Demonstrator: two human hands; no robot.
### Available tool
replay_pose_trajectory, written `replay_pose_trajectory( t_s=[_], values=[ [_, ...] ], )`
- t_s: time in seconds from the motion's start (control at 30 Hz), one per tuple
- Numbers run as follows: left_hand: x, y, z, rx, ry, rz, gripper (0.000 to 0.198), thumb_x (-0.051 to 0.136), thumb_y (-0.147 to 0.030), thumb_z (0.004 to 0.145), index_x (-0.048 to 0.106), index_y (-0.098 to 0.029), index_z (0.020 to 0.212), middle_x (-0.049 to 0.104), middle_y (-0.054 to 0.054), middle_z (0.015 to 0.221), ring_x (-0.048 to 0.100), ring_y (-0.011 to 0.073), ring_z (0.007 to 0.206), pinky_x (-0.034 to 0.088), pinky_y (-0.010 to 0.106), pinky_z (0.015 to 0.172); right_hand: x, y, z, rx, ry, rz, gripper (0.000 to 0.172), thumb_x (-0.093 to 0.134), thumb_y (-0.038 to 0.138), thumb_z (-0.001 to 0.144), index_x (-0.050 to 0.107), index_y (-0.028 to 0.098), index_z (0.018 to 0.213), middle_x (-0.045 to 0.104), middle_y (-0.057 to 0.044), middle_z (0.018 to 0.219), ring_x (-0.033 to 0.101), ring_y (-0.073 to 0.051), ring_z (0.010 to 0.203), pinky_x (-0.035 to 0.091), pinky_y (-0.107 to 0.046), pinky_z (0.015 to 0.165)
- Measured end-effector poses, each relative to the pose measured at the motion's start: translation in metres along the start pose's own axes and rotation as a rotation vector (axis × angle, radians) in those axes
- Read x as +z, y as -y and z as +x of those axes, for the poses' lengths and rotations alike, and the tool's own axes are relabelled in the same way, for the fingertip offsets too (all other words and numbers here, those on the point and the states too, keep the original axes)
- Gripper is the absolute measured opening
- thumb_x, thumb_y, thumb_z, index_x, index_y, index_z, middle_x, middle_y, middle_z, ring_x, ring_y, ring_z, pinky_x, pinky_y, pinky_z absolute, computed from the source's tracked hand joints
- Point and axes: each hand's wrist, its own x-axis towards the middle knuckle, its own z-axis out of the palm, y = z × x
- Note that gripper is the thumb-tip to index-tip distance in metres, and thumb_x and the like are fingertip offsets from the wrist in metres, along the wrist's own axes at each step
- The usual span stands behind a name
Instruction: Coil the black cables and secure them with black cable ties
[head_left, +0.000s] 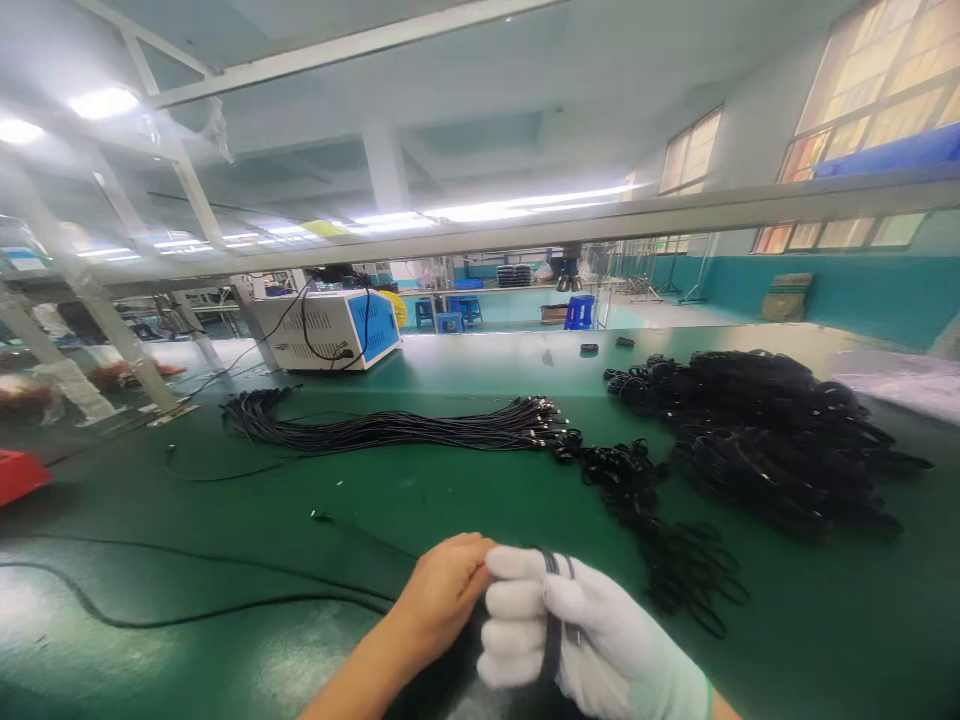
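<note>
My right hand (pixel 577 625), in a white glove, is closed around a coiled black cable (pixel 553 645) that loops over its index finger and across the palm. My bare left hand (pixel 442 580) is closed too, its fingertips against the gloved index finger. Whatever lies between those fingertips is hidden. Beyond the left hand, a thin black cable end with a small connector (pixel 321 516) rests on the green table (pixel 420 490). Two more stretches of black cable (pixel 225 606) run from the left edge toward my left wrist, where they pass out of sight.
A bundle of straight black cables (pixel 390 430) with metal plugs lies across the table. Small black loops (pixel 619 470) trail from it, beside a large pile of coiled cables (pixel 772 440). A white-and-blue box (pixel 322 330) stands behind. Something red (pixel 21 474) sits at left.
</note>
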Motion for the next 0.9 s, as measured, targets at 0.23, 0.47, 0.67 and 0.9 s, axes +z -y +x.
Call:
replay_pose_trajectory(
  t_s=[0.23, 0.47, 0.67, 0.9],
  values=[
    [0.027, -0.015, -0.035, 0.083, -0.13, 0.608, 0.021, 0.041, -0.008, 0.081, 0.057, -0.02, 0.073, 0.06, 0.001, 0.07, 0.052, 0.0162, 0.059, 0.031, 0.029, 0.058, -0.011, 0.016, 0.003, -0.174, -0.39, -0.061, 0.026, 0.068, 0.028, 0.076, 0.058, 0.015, 0.097, 0.051, -0.001, 0.075, 0.046, -0.013, 0.067, 0.037, -0.035, 0.074],
    [-0.009, -0.045, -0.027, 0.349, -0.1, 0.567, 0.014, 0.061, -0.025, 0.081, 0.055, -0.019, 0.071, 0.059, -0.004, 0.07, 0.05, 0.0129, 0.061, 0.027, 0.027, 0.057, -0.015, -0.002, -0.008, 0.101, -0.296, -0.216, 0.026, 0.067, 0.026, 0.077, 0.06, 0.009, 0.096, 0.057, -0.007, 0.082, 0.051, -0.016, 0.079, 0.038, -0.033, 0.075],
    [-0.038, -0.032, -0.015, 0.157, 0.11, 0.115, 0.011, 0.07, -0.03, 0.075, 0.065, -0.02, 0.074, 0.06, -0.005, 0.073, 0.052, 0.0084, 0.064, 0.035, 0.02, 0.06, -0.013, -0.016, -0.008, 0.368, -0.078, 0.119, 0.032, 0.075, 0.025, 0.067, 0.049, 0.011, 0.081, 0.033, 0.004, 0.067, 0.034, -0.007, 0.061, 0.028, -0.023, 0.061],
    [-0.002, -0.004, -0.004, 0.025, 0.079, -0.299, 0.027, 0.048, -0.03, 0.087, 0.066, -0.014, 0.076, 0.064, 0.001, 0.074, 0.056, 0.0131, 0.07, 0.042, 0.021, 0.063, -0.012, -0.022, -0.001, 0.271, -0.072, 0.228, 0.037, 0.079, 0.02, 0.059, 0.046, 0.015, 0.077, 0.028, 0.007, 0.063, 0.028, -0.005, 0.055, 0.026, -0.023, 0.059]
  ],
)
